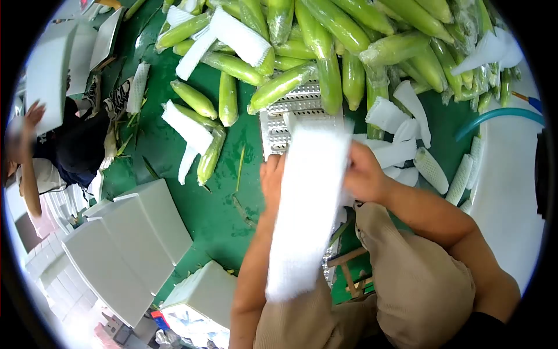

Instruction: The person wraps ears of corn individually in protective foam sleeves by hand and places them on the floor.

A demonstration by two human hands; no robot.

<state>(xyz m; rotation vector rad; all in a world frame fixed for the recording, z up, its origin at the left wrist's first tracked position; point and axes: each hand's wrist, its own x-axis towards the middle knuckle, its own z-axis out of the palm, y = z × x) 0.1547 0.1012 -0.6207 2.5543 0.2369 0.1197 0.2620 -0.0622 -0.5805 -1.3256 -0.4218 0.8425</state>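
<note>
A white foam net sleeve (308, 209), smeared by motion, hangs upright between my hands and over my lap. My right hand (366, 174) is closed at its upper right edge. At its left edge my left hand (272, 180) is curled, with the fingertips partly hidden behind the sleeve. Whether anything is inside the sleeve is hidden. Just beyond my hands is a perforated metal rack (275, 129), with a film-wrapped ear of corn (285, 87) lying across it. More wrapped green ears of corn (337, 26) are heaped behind.
Loose foam sleeves (395, 148) lie to the right. Several ears of corn (195, 100), some partly sleeved, lie on the green floor (232, 200) at left. White foam boxes (125, 238) stand lower left. Another person (70, 139) is at far left. A blue hose (500, 113) curves at right.
</note>
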